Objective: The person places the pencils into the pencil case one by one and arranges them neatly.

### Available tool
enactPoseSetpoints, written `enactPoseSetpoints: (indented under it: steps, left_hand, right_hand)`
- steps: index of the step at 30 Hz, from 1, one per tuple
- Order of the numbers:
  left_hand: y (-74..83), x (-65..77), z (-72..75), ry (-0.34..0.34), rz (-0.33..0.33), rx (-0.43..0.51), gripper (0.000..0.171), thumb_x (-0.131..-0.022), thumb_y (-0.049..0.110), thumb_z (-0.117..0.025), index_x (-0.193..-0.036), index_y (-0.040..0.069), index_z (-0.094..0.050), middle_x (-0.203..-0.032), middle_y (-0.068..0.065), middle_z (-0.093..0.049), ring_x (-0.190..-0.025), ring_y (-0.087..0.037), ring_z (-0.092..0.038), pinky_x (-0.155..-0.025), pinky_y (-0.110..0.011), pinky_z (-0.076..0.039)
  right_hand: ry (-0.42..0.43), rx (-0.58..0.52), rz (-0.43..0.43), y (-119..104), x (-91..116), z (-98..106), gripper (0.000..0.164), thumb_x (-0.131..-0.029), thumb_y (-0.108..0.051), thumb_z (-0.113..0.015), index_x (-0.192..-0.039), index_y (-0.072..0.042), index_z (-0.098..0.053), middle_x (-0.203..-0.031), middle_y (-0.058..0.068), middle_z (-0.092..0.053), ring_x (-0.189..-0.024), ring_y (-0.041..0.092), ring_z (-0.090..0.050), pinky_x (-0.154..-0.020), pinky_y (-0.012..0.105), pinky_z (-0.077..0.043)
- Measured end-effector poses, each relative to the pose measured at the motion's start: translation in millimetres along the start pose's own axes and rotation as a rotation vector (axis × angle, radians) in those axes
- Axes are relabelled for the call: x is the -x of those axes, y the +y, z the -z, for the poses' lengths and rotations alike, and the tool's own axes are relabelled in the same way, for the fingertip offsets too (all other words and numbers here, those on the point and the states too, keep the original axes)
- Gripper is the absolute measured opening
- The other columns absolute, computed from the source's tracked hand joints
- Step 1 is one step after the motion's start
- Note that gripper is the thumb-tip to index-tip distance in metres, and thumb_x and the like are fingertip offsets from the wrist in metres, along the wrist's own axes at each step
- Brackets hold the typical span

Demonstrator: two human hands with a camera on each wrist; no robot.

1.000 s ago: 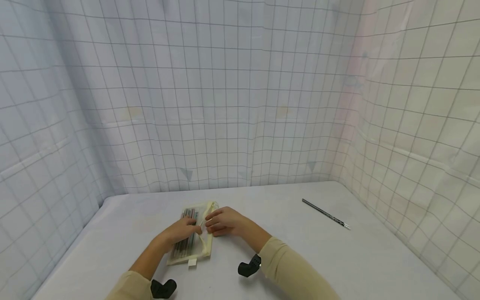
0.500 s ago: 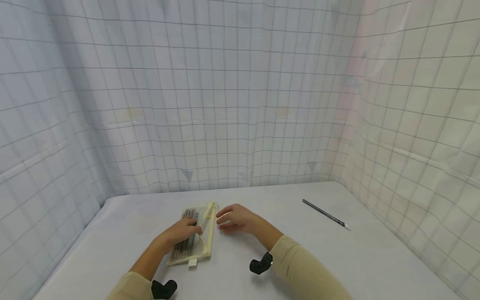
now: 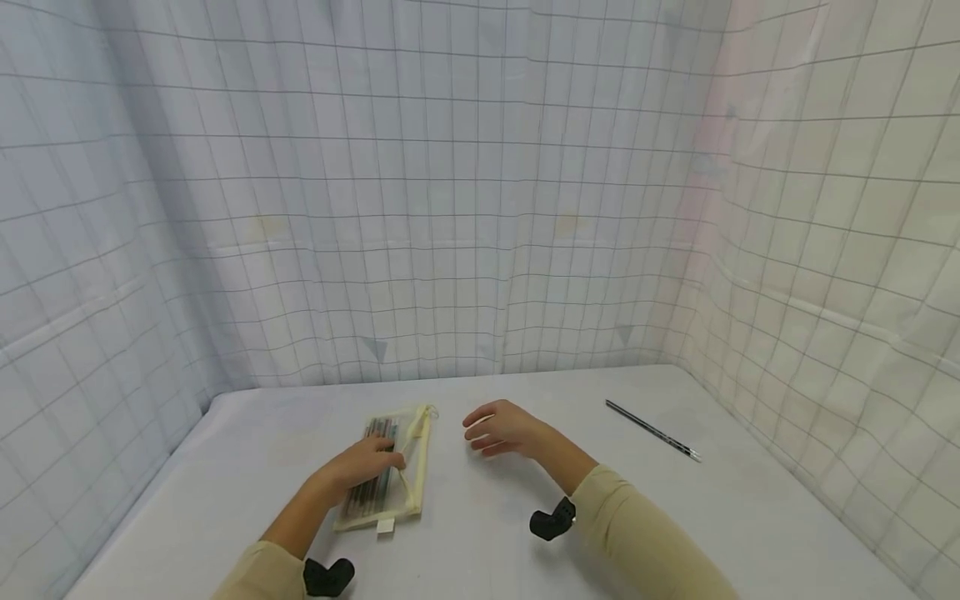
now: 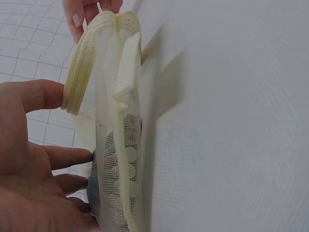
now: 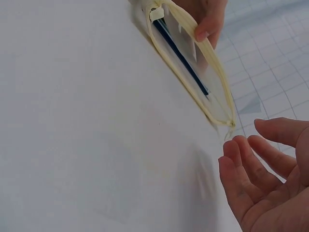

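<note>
A see-through mesh pencil case (image 3: 397,487) with a cream zipper edge lies on the table, several pencils inside it. My left hand (image 3: 352,465) holds it: the thumb is against the zipper edge and the fingers lie on the mesh side. In the right wrist view the case's mouth (image 5: 219,70) gapes, showing a dark blue pencil (image 5: 181,58) within. To the right of the case my right hand (image 3: 504,429) hovers above the table, fingers loosely bent and holding nothing. Farther right lies a black patterned pencil (image 3: 652,430).
A white cloth covers the table (image 3: 480,550). Checked curtains (image 3: 465,208) hang behind it and along both sides. A small white tag (image 3: 386,527) sticks out from the case's near end. Black wrist devices (image 3: 553,520) sit at both sleeves.
My right hand has left the zipper edge and moved right, away from the case. The left hand and the case have stayed in place.
</note>
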State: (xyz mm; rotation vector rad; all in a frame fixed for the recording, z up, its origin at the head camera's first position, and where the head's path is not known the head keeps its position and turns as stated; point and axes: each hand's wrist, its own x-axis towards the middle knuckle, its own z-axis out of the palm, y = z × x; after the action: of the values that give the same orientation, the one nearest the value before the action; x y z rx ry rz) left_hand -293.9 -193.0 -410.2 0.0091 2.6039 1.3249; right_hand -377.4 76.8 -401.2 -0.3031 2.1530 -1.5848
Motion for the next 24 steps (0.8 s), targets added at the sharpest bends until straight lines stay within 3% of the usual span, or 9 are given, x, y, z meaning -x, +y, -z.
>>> enactPoseSetpoints:
  steps: [10,24]
  left_hand:
    - [-0.9,1.2,-2.0,0.01,-0.005,0.003,0.079,-0.09,0.026,-0.068,-0.153,-0.011,-0.038,-0.163,-0.035,-0.017,-0.147,-0.055,-0.02,-0.111,-0.07,-0.025]
    - [-0.8,3.1,-2.5,0.016,-0.003,-0.006,0.08,-0.09,0.027,-0.069,-0.154,-0.011,-0.037,-0.163,-0.036,-0.016,-0.148,-0.056,-0.017,-0.112,-0.071,-0.023]
  right_hand:
    - [0.015,-0.015,-0.015,13,13,37,0.039,-0.092,-0.007,-0.075,-0.128,0.004,-0.067,-0.112,0.013,-0.072,-0.098,0.027,-0.072,-0.083,0.04,-0.06]
    - [0.124,0.031,-0.015,27,28,98,0.042,-0.094,-0.01,-0.075,-0.132,0.004,-0.064,-0.114,0.013,-0.073,-0.103,0.029,-0.072,-0.085,0.04,-0.059]
